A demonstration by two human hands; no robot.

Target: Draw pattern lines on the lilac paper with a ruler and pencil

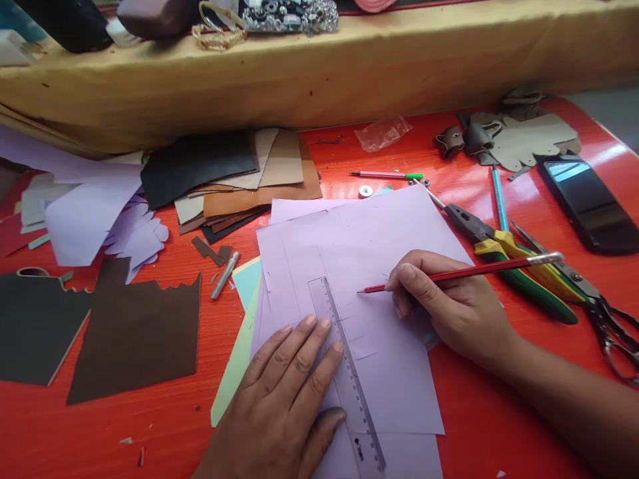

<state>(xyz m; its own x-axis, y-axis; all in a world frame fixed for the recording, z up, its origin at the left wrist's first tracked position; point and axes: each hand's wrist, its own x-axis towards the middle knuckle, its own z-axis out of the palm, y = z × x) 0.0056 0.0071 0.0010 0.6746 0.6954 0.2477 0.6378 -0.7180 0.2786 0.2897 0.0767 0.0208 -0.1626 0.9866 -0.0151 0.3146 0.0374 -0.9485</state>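
Fingers stretched out, my left hand [294, 392] lies flat over the left edge of a clear plastic ruler [355, 399] and the paper under it. The ruler rests slantwise on a sheet of lilac paper [399, 392] that carries several thin pencil lines. Between the thumb and fingers of my right hand [449, 306] is a red pencil [469, 271]. Its tip points left, at or just above the paper, right of the ruler's upper part. More lilac, green and blue sheets lie beneath.
Leather pieces [200, 166] are stacked at the back left, with dark leather offcuts [144, 332] nearer. Pliers [514, 266], scissors [594, 293] and a phone [592, 203] lie on the right. A pink pen [382, 175] lies behind the paper. A cloth-covered ledge [319, 80] borders the red table [164, 432].
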